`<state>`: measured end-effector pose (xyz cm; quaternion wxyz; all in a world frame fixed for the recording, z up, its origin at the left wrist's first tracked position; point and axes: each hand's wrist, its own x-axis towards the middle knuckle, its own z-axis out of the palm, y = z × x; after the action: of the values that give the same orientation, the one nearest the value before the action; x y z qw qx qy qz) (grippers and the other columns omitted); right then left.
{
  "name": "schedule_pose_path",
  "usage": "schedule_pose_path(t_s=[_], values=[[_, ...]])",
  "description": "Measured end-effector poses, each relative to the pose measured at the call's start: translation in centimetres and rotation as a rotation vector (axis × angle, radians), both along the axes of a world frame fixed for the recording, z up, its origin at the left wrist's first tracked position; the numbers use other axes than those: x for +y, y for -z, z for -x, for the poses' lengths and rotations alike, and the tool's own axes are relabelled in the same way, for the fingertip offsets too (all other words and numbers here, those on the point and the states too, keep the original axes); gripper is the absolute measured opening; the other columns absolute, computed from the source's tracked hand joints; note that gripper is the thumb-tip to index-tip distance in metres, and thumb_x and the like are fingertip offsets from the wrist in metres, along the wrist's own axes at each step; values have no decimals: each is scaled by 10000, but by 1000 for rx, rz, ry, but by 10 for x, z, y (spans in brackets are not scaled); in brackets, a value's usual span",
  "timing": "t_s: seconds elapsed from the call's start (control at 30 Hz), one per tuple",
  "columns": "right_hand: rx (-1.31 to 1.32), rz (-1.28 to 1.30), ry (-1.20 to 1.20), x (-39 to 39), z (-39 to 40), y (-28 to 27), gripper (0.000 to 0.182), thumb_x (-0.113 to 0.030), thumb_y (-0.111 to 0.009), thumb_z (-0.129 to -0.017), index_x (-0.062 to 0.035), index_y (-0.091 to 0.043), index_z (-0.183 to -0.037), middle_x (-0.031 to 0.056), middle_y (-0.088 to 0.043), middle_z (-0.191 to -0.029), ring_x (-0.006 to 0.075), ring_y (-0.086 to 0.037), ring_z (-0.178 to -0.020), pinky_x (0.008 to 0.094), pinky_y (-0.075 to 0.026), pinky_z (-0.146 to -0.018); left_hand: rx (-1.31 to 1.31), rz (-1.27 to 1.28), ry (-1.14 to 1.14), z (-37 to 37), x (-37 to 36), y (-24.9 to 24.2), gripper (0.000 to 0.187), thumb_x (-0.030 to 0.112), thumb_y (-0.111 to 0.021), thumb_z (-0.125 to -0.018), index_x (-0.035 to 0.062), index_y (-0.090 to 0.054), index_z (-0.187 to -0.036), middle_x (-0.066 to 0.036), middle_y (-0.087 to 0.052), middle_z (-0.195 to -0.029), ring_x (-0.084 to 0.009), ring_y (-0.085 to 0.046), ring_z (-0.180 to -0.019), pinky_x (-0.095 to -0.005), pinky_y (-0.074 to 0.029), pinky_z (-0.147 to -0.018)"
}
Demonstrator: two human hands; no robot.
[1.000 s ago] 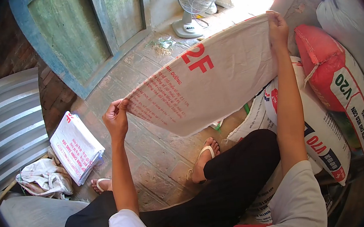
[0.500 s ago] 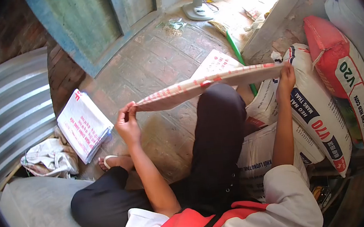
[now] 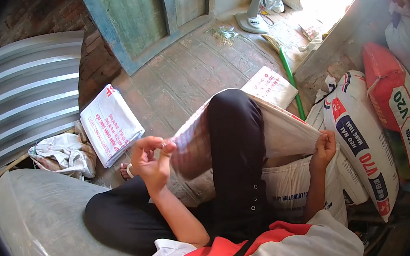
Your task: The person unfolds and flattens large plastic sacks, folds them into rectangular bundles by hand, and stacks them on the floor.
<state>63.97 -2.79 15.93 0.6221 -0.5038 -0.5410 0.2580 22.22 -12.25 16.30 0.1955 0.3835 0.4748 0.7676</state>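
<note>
A thin white woven sack (image 3: 285,128) with red print is stretched behind and around my raised dark-trousered knee. Its left edge is pinched by my left hand (image 3: 153,164), fingers and thumb together. My right hand (image 3: 323,150) grips the opposite end, in front of the filled feed bags. Part of the sack is hidden behind the knee. On the floor beyond it lies a flat white sack with red print (image 3: 269,87). Left of my left hand is a stack of folded printed sacks (image 3: 109,123).
Full feed bags (image 3: 362,146) lean at the right, beside a red-topped bag (image 3: 383,69). A green-handled broom (image 3: 289,76) and a fan (image 3: 254,22) are farther back. Corrugated sheeting (image 3: 31,91) and a crumpled sack (image 3: 62,153) are at the left.
Both hands have come lower and closer to my body. The sack, earlier held nearly edge-on above the knee, now hangs spread behind and around it. The view has shifted.
</note>
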Motion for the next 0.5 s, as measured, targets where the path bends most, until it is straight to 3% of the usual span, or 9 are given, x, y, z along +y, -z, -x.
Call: schedule_pose_path(t_s=[0.07, 0.1, 0.27, 0.4, 0.5], values=[[22, -14, -47, 7, 16, -21, 184, -230, -559, -1023, -56, -559, -961, -46, -467, -819, 49, -445, -780, 209, -360, -721, -29, -39, 93, -8, 0, -11, 305, -18, -811, -789, 31, -583, -985, -19, -633, -822, -87, -616, -738, -213, -482, -717], [4, -26, -78, 24, 14, -26, 184, -214, -554, -1024, -37, -578, -980, -22, -519, -864, 63, -486, -823, 217, -389, -764, -29, -75, 95, -8, 5, -16, 290, 16, -807, -809, 17, -605, -1016, -18, -651, -823, -71, -611, -736, -205, -473, -702], [-195, -46, -185, 129, 63, -72, 232, -196, -590, -1007, 17, -657, -1073, 46, -666, -996, 92, -584, -926, 238, -455, -860, -87, 64, -127, 5, 62, -38, 312, 90, -787, -855, -13, -641, -1110, -43, -702, -851, -58, -614, -758, -187, -468, -722], [-243, 5, -304, 195, 130, -101, 226, -213, -613, -993, -9, -693, -1047, 7, -675, -921, 75, -593, -862, 243, -467, -778, -161, 65, -244, 12, 103, -57, 335, 85, -800, -839, -33, -648, -1113, -71, -724, -894, -80, -649, -804, -205, -496, -758], [-188, 153, -462, 189, 180, -138, 235, -253, -627, -983, -48, -717, -1053, -6, -680, -875, 71, -598, -816, 245, -467, -732, -229, 38, -245, 19, 132, -59, 348, 118, -823, -821, -36, -664, -1089, -80, -720, -923, -98, -662, -812, -208, -509, -750]])
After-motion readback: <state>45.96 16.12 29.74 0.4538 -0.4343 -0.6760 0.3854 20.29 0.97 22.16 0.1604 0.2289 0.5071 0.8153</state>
